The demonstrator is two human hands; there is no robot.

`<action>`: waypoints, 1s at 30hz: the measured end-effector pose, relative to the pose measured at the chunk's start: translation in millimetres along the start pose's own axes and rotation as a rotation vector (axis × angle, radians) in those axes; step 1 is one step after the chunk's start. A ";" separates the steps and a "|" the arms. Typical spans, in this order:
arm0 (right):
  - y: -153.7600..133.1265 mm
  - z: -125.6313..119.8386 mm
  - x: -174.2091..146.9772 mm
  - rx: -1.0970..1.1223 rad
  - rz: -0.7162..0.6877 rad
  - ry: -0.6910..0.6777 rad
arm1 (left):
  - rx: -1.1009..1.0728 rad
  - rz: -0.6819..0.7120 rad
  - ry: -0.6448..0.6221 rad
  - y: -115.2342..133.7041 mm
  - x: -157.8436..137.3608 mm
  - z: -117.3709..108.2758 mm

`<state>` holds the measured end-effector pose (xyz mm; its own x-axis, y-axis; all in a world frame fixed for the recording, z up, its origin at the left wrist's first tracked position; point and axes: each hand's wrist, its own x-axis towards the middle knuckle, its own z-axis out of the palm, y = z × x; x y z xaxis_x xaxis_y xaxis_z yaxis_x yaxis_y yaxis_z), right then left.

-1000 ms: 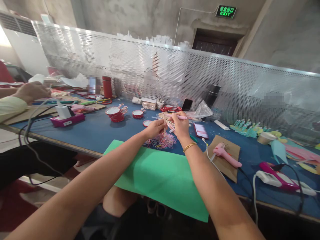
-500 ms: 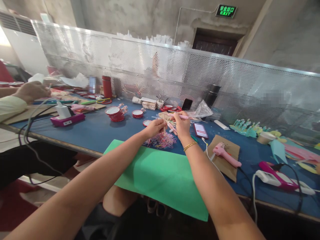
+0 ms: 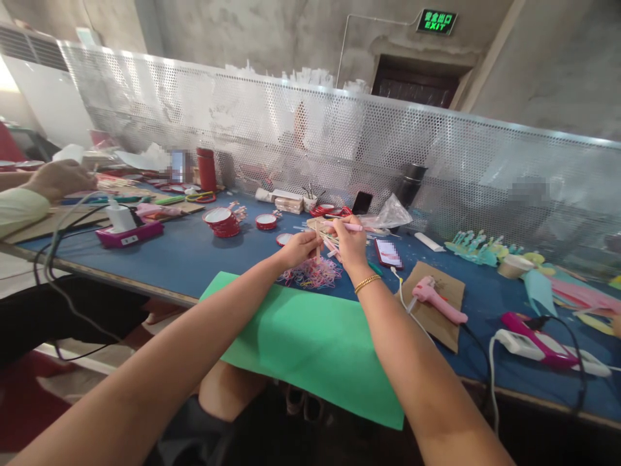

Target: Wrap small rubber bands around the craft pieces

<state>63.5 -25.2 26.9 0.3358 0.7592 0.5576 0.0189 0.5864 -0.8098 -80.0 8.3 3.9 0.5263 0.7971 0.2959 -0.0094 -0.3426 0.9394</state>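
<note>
Pinched upright in my left hand (image 3: 301,249) is a thin, pale flat stick (image 3: 318,241). My right hand (image 3: 352,244) is closed around a slim pink pen (image 3: 354,226), whose tip points left towards the top of the stick. A second pink-and-white piece (image 3: 332,246) lies between the hands; I cannot tell if the right fingers touch it. Below both hands is a tangled heap of thin coloured loops (image 3: 315,274). Several pale sticks lie partly hidden behind the right hand. A green sheet (image 3: 310,343) covers the table edge and my lap.
Left stand stacked red-rimmed discs (image 3: 222,223) and a red bottle (image 3: 206,169). A pink glue gun (image 3: 439,301) rests on cardboard at right, near a phone (image 3: 389,253) and a magenta power strip (image 3: 538,340). Another person's hand (image 3: 61,180) is at far left. A perforated metal screen (image 3: 252,123) runs behind.
</note>
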 end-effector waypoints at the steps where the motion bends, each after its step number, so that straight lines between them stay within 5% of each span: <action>1: 0.1 -0.2 0.3 0.000 0.001 0.008 | 0.004 0.002 -0.001 0.0 0.0 -0.2; 30: -5.8 -1.0 0.8 0.047 0.047 0.057 | 0.052 0.019 -0.002 -0.2 -0.4 -1.7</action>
<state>64.6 -28.2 31.9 0.3884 0.7696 0.5068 -0.0414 0.5641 -0.8247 -81.6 8.9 4.0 0.5285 0.7889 0.3136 0.0242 -0.3833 0.9233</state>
